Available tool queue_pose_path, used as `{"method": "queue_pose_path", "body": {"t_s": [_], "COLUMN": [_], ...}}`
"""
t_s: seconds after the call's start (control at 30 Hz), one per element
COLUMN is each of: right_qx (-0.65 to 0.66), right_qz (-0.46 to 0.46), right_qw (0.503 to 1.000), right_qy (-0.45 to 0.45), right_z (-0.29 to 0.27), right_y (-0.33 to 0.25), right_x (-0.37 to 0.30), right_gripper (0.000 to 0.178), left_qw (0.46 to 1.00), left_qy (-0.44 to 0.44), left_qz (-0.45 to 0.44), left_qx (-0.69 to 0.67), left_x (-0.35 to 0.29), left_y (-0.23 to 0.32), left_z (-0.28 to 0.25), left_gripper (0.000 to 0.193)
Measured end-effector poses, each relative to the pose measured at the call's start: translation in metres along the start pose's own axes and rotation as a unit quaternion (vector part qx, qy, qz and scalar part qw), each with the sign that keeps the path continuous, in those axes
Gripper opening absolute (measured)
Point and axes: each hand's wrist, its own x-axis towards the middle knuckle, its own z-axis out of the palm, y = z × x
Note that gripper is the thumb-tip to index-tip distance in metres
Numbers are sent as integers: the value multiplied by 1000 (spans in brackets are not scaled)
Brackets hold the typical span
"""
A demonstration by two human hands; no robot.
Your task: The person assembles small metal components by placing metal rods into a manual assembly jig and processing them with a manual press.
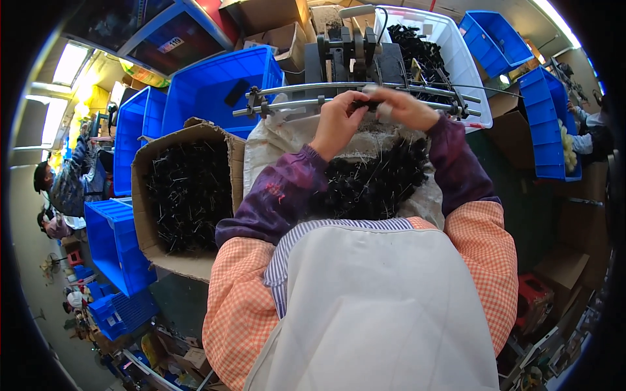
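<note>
Left hand (338, 124) pinches a small black piece (367, 105), its direction and long axis lost among the fingers; right hand (409, 109) curls alongside, blurred, its grip? Can't tell!

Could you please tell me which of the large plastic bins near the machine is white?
The white bin beyond the right hand, beside the machine and holding black parts; its colour sets it apart from the blue bins on either side.
</note>
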Motion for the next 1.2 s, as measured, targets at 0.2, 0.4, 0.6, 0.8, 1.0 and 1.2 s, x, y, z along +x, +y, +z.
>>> {"method": "queue_pose_path", "body": {"t_s": [0.2, 0.4, 0.6, 0.8, 1.0, 1.2], "right_qx": [-456, -600, -589, -574, -591, -587], "right_qz": [40, 135, 140, 159, 248, 266], "right_qw": [830, 737, 748, 760, 711, 707], "right_qy": [317, 281, 273, 261, 289, 290], "right_z": [-62, -78, -77, -77, -82, -66], "right_y": [72, 94, 104, 90, 79, 76], "right_x": [30, 64, 71, 73, 53, 54], "right_gripper": [24, 20, 23, 25, 29, 33], "left_qw": [868, 775, 851, 868, 858, 908], "left_qy": [-121, -306, -318, -294, -370, -292], "left_qz": [-77, -283, -179, -213, -190, -131], "left_qx": [475, 476, 378, 337, 302, 271], "left_x": [-33, -88, -94, -84, -77, -64], "left_y": [-11, -65, -76, -63, -56, -51], "left_z": [-38, -70, -82, -82, -94, -97], "left_gripper": [47, 44, 24, 22, 27, 20]}}
